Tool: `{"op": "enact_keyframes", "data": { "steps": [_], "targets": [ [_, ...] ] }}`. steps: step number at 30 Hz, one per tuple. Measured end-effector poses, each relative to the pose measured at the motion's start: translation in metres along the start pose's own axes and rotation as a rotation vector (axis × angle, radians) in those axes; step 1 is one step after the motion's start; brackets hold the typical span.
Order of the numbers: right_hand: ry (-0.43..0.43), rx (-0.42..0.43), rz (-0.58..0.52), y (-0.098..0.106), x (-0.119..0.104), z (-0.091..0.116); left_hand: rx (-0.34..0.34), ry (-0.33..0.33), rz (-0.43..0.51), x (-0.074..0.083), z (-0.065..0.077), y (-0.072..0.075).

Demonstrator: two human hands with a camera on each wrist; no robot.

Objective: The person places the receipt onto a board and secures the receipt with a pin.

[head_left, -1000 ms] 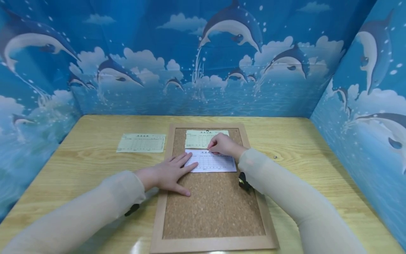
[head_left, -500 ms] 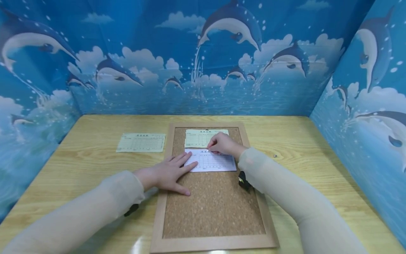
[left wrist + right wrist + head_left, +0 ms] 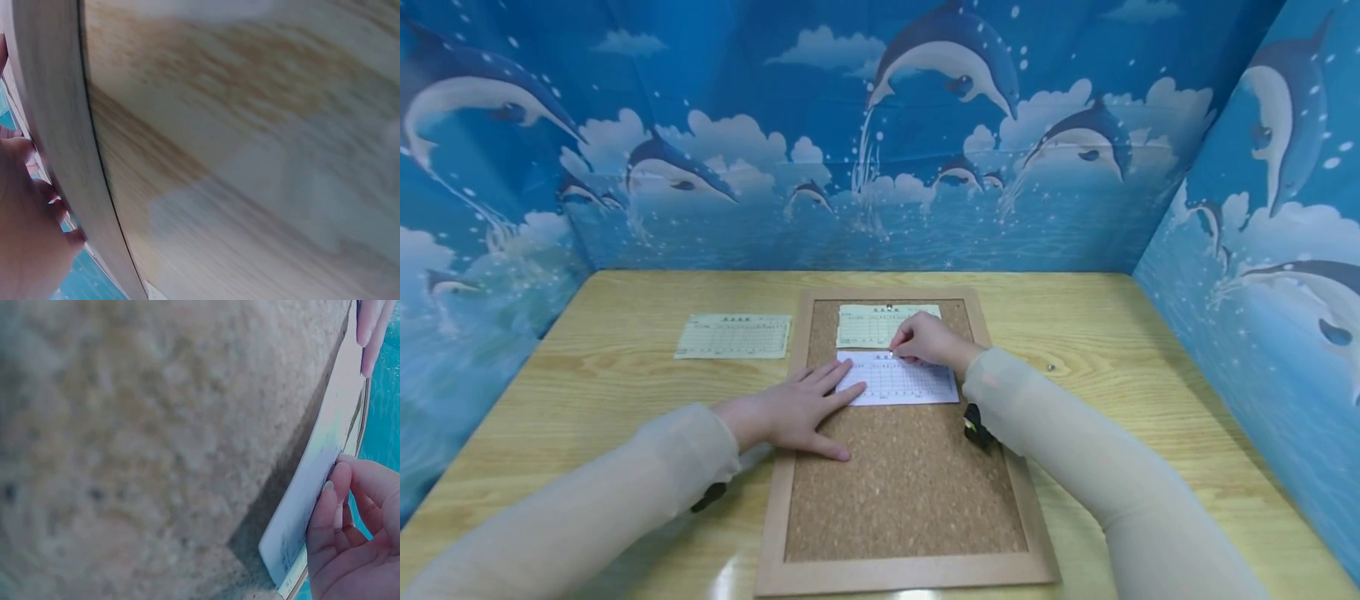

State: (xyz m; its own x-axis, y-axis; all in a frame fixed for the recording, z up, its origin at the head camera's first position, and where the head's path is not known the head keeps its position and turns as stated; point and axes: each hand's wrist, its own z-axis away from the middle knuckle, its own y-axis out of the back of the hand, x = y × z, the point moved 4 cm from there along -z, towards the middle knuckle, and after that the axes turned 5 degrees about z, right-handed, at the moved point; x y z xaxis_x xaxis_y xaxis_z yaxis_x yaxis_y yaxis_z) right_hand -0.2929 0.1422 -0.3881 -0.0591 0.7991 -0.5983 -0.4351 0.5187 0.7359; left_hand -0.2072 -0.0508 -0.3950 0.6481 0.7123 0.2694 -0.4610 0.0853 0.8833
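Note:
My right hand point(image 3: 928, 342) pinches a small shiny push pin point(image 3: 891, 353) between thumb and forefinger at the top edge of a white printed form point(image 3: 910, 383). In the right wrist view, thumb and fingertips meet close against the white sheet point(image 3: 312, 469), whose near end stands a little off the cork; the pin is hidden there. Fingers spread, my left hand point(image 3: 793, 412) rests on the cork board point(image 3: 902, 492), fingertips over the form's left end. Above the white form lies a pale green form point(image 3: 861, 332), with another pin point(image 3: 890, 307) at its top.
Left of the board, more pale green forms point(image 3: 733, 337) lie on the wooden table point(image 3: 625, 400). A loose pin point(image 3: 1051, 367) sits on the table to the right. The board's wooden frame point(image 3: 902, 575) forms a raised border. Dolphin-printed curtains point(image 3: 850, 217) stand behind and at both sides.
Both hands keep their places on the white form and the board. The whole head view has shifted very slightly.

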Motion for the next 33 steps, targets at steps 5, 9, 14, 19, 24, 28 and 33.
{"op": "enact_keyframes", "data": {
  "steps": [5, 9, 14, 19, 24, 28, 33],
  "targets": [
    [-0.005, -0.001, 0.000, 0.001, 0.000, 0.000, 0.019, -0.024, 0.010, 0.002, 0.003, 0.002],
    [-0.010, -0.002, 0.004, 0.003, -0.001, 0.000, 0.025, -0.019, 0.007, 0.002, 0.004, 0.004],
    [-0.016, 0.003, -0.003, 0.003, 0.001, -0.001, 0.024, -0.017, 0.007, 0.001, 0.006, 0.004],
    [-0.028, -0.007, -0.023, -0.002, 0.003, 0.001, 0.007, 0.006, 0.012, 0.000, 0.008, 0.000],
    [-0.015, -0.007, 0.009, -0.005, 0.000, 0.003, 0.024, -0.003, 0.020, 0.000, 0.010, -0.002],
    [0.003, 0.015, 0.053, -0.004, -0.003, 0.004, 0.038, -0.019, 0.026, 0.001, 0.010, 0.000],
    [0.035, 0.048, 0.114, -0.002, -0.006, 0.005, 0.049, -0.029, 0.039, 0.000, 0.011, 0.003]
  ]
}}
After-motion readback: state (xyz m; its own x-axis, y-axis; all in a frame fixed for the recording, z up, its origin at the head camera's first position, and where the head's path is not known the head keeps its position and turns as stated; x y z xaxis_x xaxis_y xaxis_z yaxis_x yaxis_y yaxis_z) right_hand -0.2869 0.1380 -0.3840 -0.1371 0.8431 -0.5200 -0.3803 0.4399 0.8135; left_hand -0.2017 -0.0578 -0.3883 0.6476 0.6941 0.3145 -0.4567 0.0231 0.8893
